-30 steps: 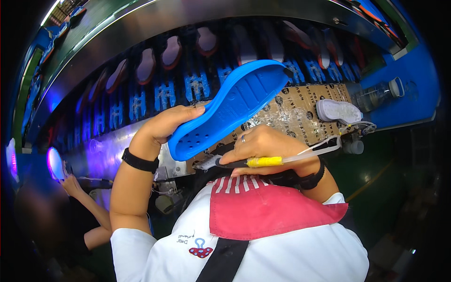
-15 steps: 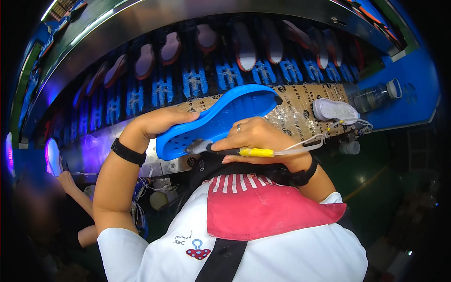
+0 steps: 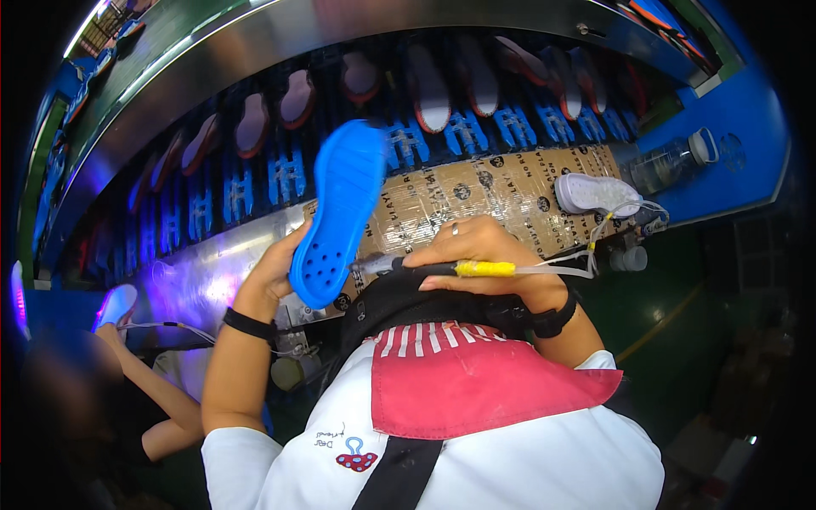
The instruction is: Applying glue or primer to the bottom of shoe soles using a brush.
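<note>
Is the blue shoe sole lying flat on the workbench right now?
No, the left hand holds the blue shoe sole raised on end above the workbench.

Left hand (image 3: 274, 274) raised, forearm upright, fingers curled in a closed grip, black band at the wrist. Right hand (image 3: 483, 255) held palm-down, fingers bent, ring visible, wrist banded.

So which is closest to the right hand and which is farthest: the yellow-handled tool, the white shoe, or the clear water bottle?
From the right hand, in the head view:
1. The yellow-handled tool, held in that hand.
2. The white shoe, on the taped cardboard up to its right.
3. The clear water bottle, farther right still, beside the blue wall.
</note>
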`<action>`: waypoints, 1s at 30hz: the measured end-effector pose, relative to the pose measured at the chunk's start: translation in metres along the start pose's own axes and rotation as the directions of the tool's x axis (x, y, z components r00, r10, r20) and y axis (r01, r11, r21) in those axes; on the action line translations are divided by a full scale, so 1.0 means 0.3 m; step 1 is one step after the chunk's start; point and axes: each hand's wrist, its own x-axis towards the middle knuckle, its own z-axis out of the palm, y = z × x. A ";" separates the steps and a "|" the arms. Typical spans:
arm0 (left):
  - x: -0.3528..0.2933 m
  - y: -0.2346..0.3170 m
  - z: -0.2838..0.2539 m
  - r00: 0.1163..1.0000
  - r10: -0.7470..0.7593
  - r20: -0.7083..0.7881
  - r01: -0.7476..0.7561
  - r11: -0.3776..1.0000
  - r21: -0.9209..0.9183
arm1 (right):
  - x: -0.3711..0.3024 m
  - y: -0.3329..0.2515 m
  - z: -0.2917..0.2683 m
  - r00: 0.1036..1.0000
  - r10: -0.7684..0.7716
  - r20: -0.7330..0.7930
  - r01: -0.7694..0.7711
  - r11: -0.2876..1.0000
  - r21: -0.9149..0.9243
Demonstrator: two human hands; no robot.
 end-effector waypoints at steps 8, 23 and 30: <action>0.034 -0.153 -0.039 0.862 0.498 0.092 -0.364 0.737 -0.570 | -0.029 0.000 -0.011 0.980 0.082 -0.183 -0.075 0.996 0.044; 0.032 -0.149 0.171 0.849 0.527 0.048 -0.363 0.646 -0.672 | 0.131 -0.115 0.037 0.899 0.064 -0.434 -0.035 0.997 0.074; 0.053 -0.137 0.255 0.840 0.537 -0.077 -0.452 0.616 -0.645 | 0.226 -0.141 0.065 0.727 -0.206 -0.655 -0.099 0.912 -0.397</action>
